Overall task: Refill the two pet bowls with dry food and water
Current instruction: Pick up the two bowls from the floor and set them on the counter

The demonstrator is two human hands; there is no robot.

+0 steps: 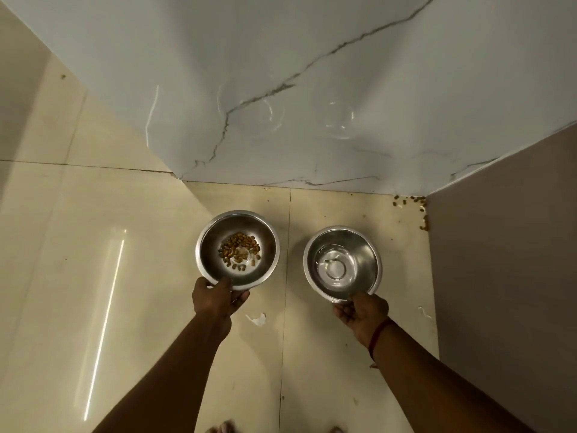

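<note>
Left grip (218, 300) pinches the near rim of the food bowl (209, 237); right grip (359, 314) pinches the water bowl (372, 256) likewise. Hold both level, the water especially.

Two steel bowls: one food bowl (208, 245) with one small heap of kibble (239, 250), pieces too many to count, one water bowl (372, 253). Two grips: left grip (215, 300), right grip (362, 314). One red thread (379, 334). One scatter of spilled kibble (412, 200)
</note>
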